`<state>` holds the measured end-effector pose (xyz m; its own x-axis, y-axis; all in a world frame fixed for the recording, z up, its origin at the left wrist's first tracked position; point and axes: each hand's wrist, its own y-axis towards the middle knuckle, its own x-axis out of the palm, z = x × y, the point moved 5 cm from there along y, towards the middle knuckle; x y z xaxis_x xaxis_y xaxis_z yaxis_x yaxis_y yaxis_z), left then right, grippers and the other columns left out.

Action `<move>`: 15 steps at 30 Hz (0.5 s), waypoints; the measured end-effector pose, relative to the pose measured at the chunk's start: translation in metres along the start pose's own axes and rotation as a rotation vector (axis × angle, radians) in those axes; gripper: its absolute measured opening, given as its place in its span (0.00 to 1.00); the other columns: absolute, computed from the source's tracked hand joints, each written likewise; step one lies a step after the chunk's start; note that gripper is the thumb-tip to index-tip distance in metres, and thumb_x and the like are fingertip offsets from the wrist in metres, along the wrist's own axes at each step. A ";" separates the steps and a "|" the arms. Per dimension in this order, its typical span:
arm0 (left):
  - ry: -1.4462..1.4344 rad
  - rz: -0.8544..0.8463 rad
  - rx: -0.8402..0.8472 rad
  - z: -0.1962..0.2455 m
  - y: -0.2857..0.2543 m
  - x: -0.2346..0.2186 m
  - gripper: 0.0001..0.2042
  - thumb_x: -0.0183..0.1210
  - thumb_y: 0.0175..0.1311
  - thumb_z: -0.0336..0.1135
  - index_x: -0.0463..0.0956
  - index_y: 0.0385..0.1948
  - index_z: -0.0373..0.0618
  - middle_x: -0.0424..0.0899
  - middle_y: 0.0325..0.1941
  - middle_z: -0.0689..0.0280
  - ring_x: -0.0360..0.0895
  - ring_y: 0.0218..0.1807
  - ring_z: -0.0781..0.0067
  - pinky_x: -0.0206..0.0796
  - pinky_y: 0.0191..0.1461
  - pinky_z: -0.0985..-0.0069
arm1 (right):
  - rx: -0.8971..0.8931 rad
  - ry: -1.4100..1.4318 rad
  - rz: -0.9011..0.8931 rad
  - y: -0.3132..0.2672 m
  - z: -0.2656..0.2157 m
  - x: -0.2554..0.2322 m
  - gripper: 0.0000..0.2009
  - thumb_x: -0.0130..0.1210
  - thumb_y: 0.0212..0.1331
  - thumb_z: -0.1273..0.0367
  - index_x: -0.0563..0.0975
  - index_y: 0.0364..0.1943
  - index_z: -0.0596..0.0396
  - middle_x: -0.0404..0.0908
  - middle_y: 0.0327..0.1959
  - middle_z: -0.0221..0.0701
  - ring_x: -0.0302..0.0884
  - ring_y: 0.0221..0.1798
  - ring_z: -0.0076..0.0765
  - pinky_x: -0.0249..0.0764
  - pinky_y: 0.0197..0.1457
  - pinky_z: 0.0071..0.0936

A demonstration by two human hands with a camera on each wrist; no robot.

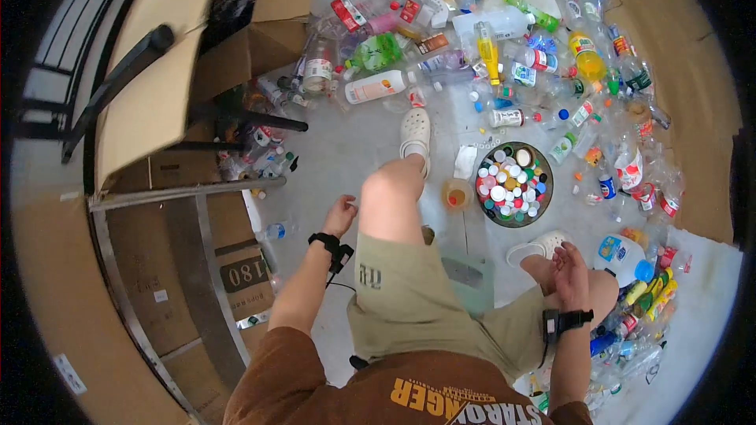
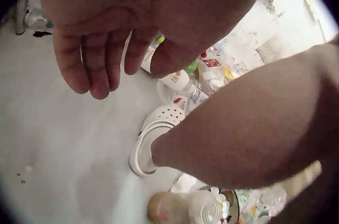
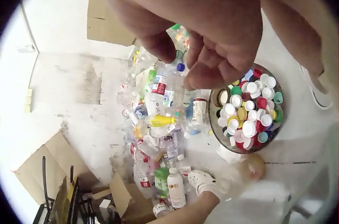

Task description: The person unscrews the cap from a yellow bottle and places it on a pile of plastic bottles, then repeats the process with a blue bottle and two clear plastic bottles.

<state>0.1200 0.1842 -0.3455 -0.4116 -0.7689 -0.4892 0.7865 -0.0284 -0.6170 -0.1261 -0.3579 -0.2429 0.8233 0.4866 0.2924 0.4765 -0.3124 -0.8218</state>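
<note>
My left hand hangs beside the left knee with its fingers loosely bent and nothing in them. In the left wrist view its palm and fingers show over bare floor. My right hand is above the right knee, close to a white clog. Its fingers curl loosely with no object between them, as the right wrist view shows too. Between the feet stands a round dark tray heaped with bottle caps of several colours. To its left are a clear jar with a brownish end and a crumpled white tissue.
Plastic bottles lie piled in an arc ahead and to the right, among them a white bottle and a yellow one. A large jug lies at the right. Cardboard boxes and a metal-framed rack line the left.
</note>
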 end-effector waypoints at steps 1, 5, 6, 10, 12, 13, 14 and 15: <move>0.013 -0.004 0.050 0.014 0.017 -0.002 0.20 0.52 0.57 0.35 0.69 0.52 0.36 0.80 0.33 0.60 0.77 0.37 0.69 0.69 0.44 0.73 | 0.011 0.010 0.001 0.003 0.002 0.001 0.09 0.54 0.60 0.66 0.75 0.42 0.54 0.79 0.35 0.31 0.74 0.37 0.29 0.72 0.42 0.23; 0.086 -0.022 -0.056 0.043 0.091 -0.005 0.21 0.54 0.57 0.37 0.70 0.51 0.37 0.81 0.36 0.58 0.78 0.39 0.66 0.69 0.47 0.71 | 0.042 -0.031 -0.002 0.005 -0.004 0.030 0.11 0.53 0.61 0.67 0.72 0.45 0.53 0.77 0.36 0.31 0.73 0.37 0.29 0.71 0.43 0.24; 0.131 -0.006 -0.065 0.042 0.114 -0.005 0.21 0.54 0.57 0.37 0.70 0.51 0.37 0.81 0.37 0.57 0.79 0.40 0.63 0.69 0.48 0.69 | 0.040 -0.050 0.000 0.006 -0.007 0.042 0.12 0.52 0.60 0.68 0.71 0.46 0.54 0.76 0.37 0.31 0.72 0.36 0.29 0.71 0.44 0.24; 0.249 0.054 -0.137 0.011 0.205 -0.009 0.24 0.56 0.55 0.41 0.69 0.53 0.36 0.80 0.45 0.49 0.77 0.51 0.53 0.67 0.56 0.65 | 0.082 -0.059 0.050 0.022 -0.007 0.060 0.11 0.51 0.61 0.69 0.71 0.46 0.53 0.74 0.35 0.30 0.72 0.37 0.28 0.71 0.43 0.23; 0.251 0.086 -0.199 0.002 0.247 -0.013 0.27 0.57 0.54 0.42 0.68 0.54 0.36 0.79 0.48 0.47 0.76 0.53 0.51 0.66 0.57 0.65 | 0.111 -0.109 0.078 0.026 -0.011 0.069 0.12 0.52 0.61 0.67 0.70 0.46 0.53 0.75 0.35 0.29 0.72 0.37 0.26 0.70 0.40 0.20; 0.212 0.150 -0.226 -0.008 0.271 -0.020 0.28 0.57 0.54 0.43 0.67 0.55 0.35 0.78 0.49 0.46 0.75 0.54 0.51 0.65 0.58 0.66 | 0.127 -0.123 0.089 0.026 -0.013 0.076 0.12 0.52 0.61 0.66 0.70 0.46 0.52 0.76 0.35 0.27 0.72 0.37 0.24 0.69 0.40 0.20; 0.173 0.213 -0.254 -0.019 0.294 -0.027 0.29 0.57 0.53 0.43 0.66 0.56 0.35 0.77 0.51 0.45 0.74 0.56 0.51 0.65 0.59 0.66 | 0.144 -0.136 0.101 0.028 -0.011 0.080 0.12 0.52 0.61 0.66 0.70 0.46 0.51 0.77 0.35 0.25 0.73 0.36 0.22 0.69 0.39 0.19; 0.136 0.277 -0.281 -0.029 0.314 -0.033 0.30 0.58 0.53 0.44 0.65 0.56 0.35 0.76 0.53 0.44 0.73 0.57 0.51 0.64 0.59 0.67 | 0.151 -0.170 0.083 0.033 -0.010 0.074 0.12 0.53 0.60 0.66 0.70 0.46 0.50 0.76 0.35 0.24 0.72 0.36 0.22 0.69 0.39 0.19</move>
<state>0.3664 0.2191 -0.5413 -0.2743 -0.6311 -0.7256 0.7272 0.3576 -0.5859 -0.0463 -0.3405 -0.2438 0.7876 0.5988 0.1450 0.3474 -0.2373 -0.9072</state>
